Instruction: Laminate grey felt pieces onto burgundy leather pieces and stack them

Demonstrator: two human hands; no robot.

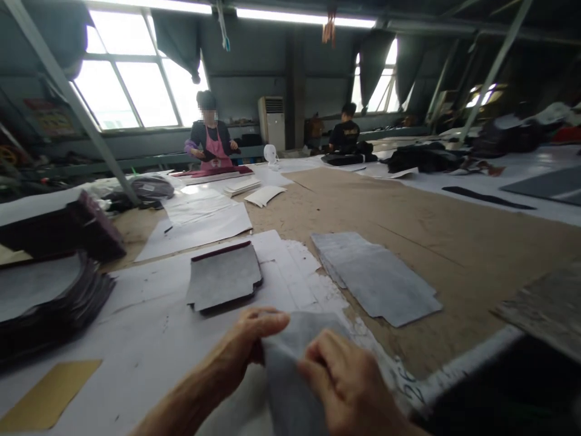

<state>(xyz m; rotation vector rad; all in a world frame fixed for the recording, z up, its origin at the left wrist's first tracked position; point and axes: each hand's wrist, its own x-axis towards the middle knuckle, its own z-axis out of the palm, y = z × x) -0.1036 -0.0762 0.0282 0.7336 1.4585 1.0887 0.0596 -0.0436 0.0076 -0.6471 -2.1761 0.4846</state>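
A grey fabric piece [295,387] lies between my two hands at the near edge of the table. My left hand [256,333] grips its upper left edge, thumb on top and the other fingers hidden below. On its right part, my right hand [340,375] is closed in a pinch on the material. Just beyond sits a small grey panel [224,275] with a dark red strip along its top edge. To the right, several flat grey cut pieces [376,275] lie in a loose stack.
At the left stand thick stacks of dark-edged panels [45,290] and a tan card [49,393]. White sheets [204,221] lie farther back on brown board [408,224]. A person in a pink apron [215,148] works across the table; another person [345,130] is farther right.
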